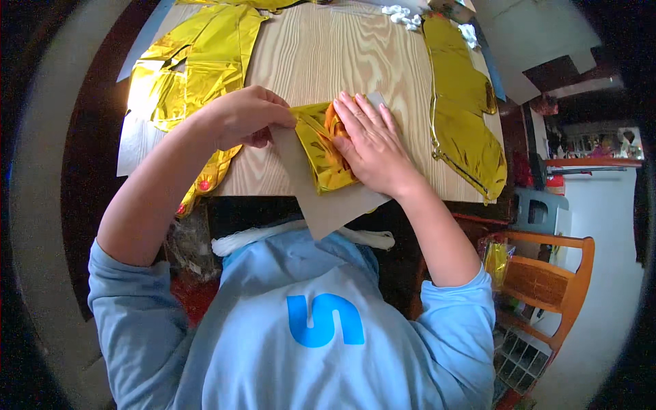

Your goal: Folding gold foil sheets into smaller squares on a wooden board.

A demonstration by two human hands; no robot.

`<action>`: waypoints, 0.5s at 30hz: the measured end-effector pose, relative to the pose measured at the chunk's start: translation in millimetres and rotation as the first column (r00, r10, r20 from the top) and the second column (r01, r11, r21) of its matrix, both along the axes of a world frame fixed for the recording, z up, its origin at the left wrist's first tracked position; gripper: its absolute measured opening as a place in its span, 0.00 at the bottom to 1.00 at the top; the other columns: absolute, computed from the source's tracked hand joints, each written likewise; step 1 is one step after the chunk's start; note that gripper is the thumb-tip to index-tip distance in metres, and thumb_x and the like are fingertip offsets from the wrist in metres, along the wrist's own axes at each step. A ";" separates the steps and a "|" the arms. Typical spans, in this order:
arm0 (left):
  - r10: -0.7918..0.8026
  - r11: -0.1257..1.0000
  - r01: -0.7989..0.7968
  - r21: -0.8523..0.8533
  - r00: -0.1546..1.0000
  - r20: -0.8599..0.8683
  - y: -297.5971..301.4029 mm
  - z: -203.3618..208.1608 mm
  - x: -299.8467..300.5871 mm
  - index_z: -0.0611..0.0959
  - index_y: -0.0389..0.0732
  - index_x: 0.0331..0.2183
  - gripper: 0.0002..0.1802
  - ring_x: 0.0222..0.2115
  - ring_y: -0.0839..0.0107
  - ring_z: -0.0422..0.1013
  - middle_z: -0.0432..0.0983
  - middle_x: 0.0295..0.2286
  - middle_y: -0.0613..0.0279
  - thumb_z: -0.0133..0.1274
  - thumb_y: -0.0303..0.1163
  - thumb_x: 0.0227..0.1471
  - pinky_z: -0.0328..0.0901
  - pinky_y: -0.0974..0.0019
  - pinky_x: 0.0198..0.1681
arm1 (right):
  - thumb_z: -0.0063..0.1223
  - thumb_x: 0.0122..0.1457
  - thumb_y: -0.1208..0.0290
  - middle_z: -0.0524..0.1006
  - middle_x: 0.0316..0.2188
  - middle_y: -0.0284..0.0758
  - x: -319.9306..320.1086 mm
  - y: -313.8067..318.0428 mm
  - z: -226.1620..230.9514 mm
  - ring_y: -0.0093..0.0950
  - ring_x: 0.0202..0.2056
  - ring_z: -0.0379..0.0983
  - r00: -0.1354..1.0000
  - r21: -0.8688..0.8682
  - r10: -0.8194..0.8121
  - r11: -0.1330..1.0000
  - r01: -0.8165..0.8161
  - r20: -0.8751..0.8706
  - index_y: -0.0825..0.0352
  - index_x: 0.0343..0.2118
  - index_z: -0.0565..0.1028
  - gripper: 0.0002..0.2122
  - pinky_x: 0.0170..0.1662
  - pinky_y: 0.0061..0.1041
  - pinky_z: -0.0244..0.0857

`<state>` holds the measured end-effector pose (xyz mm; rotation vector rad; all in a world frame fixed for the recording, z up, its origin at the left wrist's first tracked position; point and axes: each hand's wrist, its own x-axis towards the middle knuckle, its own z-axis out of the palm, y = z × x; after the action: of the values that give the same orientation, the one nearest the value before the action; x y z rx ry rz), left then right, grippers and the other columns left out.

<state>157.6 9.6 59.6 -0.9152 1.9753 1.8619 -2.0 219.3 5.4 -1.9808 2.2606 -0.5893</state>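
Observation:
A folded piece of shiny gold foil (316, 152), which looks like a flat foil balloon, lies on a grey-beige sheet of card (335, 213). The card tilts out over the table's near edge. Thumb and fingers of my left hand (247, 116) pinch the foil's upper left corner; whether the card's edge is also in that pinch is hidden. My right hand (374, 149) lies flat across the right part of the foil, fingers stretched out and pressing on it. Orange reflections show on the foil beside the right fingers.
Flat gold foil balloons lie on the wooden table (328, 48): a crumpled one (212, 51) at left, a long one (461, 102) at right. White bits (403, 16) sit at the back. A wooden chair (547, 280) stands at right; white cord (256, 236) lies by my waist.

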 end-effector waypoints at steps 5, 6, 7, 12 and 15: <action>0.204 0.958 -0.207 0.200 0.978 0.039 6.4 -0.1 5.0 0.82 0.35 0.30 0.13 0.14 0.75 0.68 0.74 0.19 0.66 0.55 0.37 0.57 0.64 0.70 0.16 | 0.43 0.66 0.56 0.55 0.68 0.45 2.2 -0.5 3.4 0.44 0.69 0.48 1.000 0.020 -0.004 1.000 0.004 -0.008 0.68 0.66 0.58 0.29 0.69 0.53 0.34; 0.228 0.952 -0.234 0.198 0.972 0.054 4.9 -5.7 6.5 0.82 0.35 0.30 0.14 0.14 0.75 0.69 0.74 0.19 0.65 0.55 0.37 0.57 0.64 0.69 0.16 | 0.43 0.66 0.56 0.55 0.68 0.45 3.7 -1.1 3.3 0.45 0.69 0.48 1.000 0.025 -0.006 1.000 0.006 -0.025 0.69 0.66 0.58 0.29 0.69 0.54 0.34; 0.253 0.945 -0.261 0.197 0.965 0.068 3.3 -9.5 8.8 0.82 0.34 0.30 0.15 0.15 0.74 0.70 0.75 0.20 0.64 0.55 0.38 0.57 0.65 0.68 0.16 | 0.41 0.67 0.56 0.54 0.69 0.44 6.6 -2.3 3.0 0.44 0.69 0.46 0.998 0.051 -0.029 0.998 0.032 -0.056 0.68 0.66 0.56 0.29 0.69 0.52 0.33; -0.073 0.570 0.043 -0.821 0.997 0.001 0.2 -12.2 29.8 0.82 0.35 0.33 0.16 0.19 0.55 0.75 0.77 0.20 0.55 0.53 0.41 0.59 0.68 0.52 0.22 | 0.40 0.68 0.54 0.51 0.70 0.44 20.9 -8.7 -2.2 0.44 0.70 0.43 0.985 0.076 -0.129 0.988 0.138 -0.111 0.67 0.68 0.53 0.31 0.70 0.51 0.31; -0.187 0.224 0.090 -0.970 0.981 0.047 30.9 10.5 25.2 0.82 0.39 0.41 0.15 0.35 0.51 0.75 0.79 0.34 0.50 0.52 0.40 0.59 0.68 0.49 0.40 | 0.41 0.67 0.54 0.50 0.70 0.45 23.0 -9.6 -4.7 0.43 0.71 0.42 0.981 0.056 -0.157 0.985 0.164 -0.111 0.68 0.68 0.53 0.31 0.70 0.52 0.31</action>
<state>182.8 40.5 70.1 -0.8039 3.1437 0.2685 21.1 209.7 0.7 -1.8544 2.4863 -0.4256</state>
